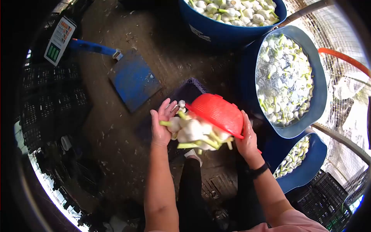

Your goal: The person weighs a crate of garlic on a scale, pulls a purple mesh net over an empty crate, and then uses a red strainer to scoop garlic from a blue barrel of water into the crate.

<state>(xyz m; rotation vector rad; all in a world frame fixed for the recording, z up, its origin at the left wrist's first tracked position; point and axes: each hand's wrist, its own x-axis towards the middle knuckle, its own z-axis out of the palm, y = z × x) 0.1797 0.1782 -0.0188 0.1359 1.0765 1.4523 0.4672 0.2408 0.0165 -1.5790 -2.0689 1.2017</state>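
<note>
My right hand (247,137) grips the rim of a red plastic colander (220,112), which is tipped on its side with its mouth toward me and to the left. White garlic bulbs (195,129) with short green stems spill from its mouth, slightly blurred. My left hand (164,121) is open, fingers spread, at the left edge of the bulbs, and some bulbs touch or lie close to its palm. Behind the colander, a dark purple crate (197,84) shows only in part.
Blue tubs stand at the right: one heaped with garlic (205,34), one with garlic in water (319,92), a lower one (315,166) also with garlic. A blue platform scale (135,81) stands left on the dirty floor. Black crates (322,193) sit lower right; an orange hose (344,60) hangs right.
</note>
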